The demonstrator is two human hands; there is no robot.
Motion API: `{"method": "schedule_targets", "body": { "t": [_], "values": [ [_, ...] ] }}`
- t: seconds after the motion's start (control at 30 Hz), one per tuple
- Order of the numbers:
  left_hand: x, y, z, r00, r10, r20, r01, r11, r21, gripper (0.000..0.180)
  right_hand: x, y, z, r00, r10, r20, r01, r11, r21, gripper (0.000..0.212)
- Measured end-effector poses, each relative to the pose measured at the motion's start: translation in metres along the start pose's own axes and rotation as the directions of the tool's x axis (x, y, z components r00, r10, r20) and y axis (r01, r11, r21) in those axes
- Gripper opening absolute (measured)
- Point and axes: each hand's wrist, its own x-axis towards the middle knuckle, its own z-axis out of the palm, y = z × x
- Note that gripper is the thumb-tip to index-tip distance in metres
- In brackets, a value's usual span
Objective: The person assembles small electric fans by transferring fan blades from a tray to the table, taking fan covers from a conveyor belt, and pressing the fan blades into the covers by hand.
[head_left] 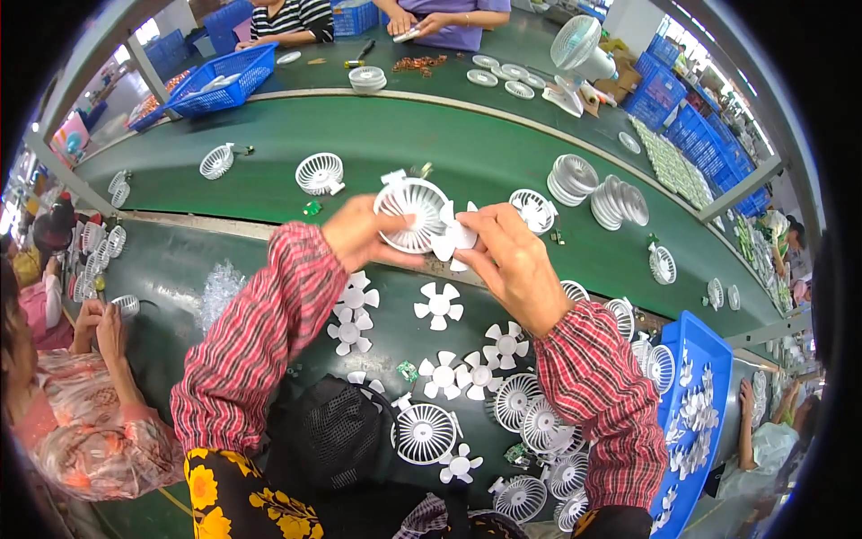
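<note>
My left hand is closed around a round white fan housing with a ribbed grille, held up over the near edge of the green conveyor belt. Pinched in my right hand is a white fan blade, right beside the housing's right rim; whether the two touch I cannot tell. Below my hands, loose white fan blades lie on the dark green worktable. More fan housings are spread and piled near my right forearm, with a small green circuit board among the parts.
To the right stands a blue tray of blades. A black mesh item lies close to my body. Housings and stacked round grilles rest on the belt. Co-workers sit left, right and across; a desk fan stands opposite.
</note>
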Motion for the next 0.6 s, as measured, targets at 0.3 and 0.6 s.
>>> {"method": "schedule_targets", "body": {
  "t": [0.3,0.6],
  "values": [
    [-0.058,0.001,0.028,0.962,0.070,0.265,-0.061,0.997,-0.044,0.060,0.004,-0.037,0.005,0.987,-0.144,0.071,0.155,0.970,-0.186,0.031],
    [-0.056,-0.017,0.054,0.898,0.439,-0.003,-0.425,0.871,0.245,0.036,-0.004,-0.041,0.011,0.981,-0.185,0.057,0.193,0.950,-0.246,0.034]
  ]
}}
